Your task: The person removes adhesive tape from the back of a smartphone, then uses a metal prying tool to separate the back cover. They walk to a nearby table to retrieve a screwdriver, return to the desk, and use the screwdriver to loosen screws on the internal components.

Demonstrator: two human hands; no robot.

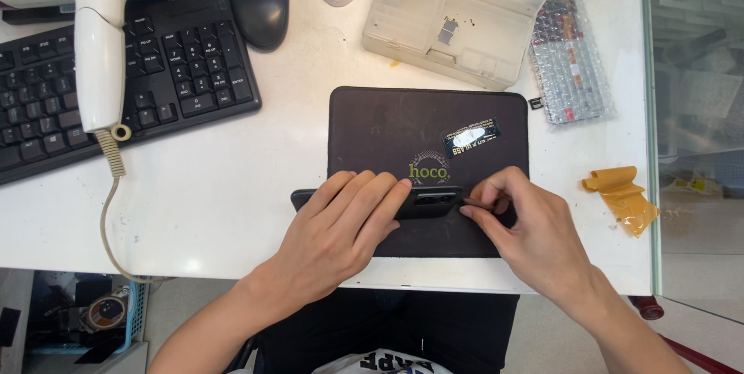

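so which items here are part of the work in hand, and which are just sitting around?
In use:
left hand pressing down the dark phone
right hand pinching a thin tool at the phone's end
black mat underneath

Lying about:
keyboard
mouse
hair dryer
plastic parts box
bubble-wrap packet
yellow film scrap

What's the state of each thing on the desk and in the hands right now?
Phone: back up on the black mat, pinned by left hand.
Right hand: pinching a thin tool at the phone's edge.
Plastic parts box: lid open.
Hair dryer: lying across keyboard.
Yellow film: crumpled.
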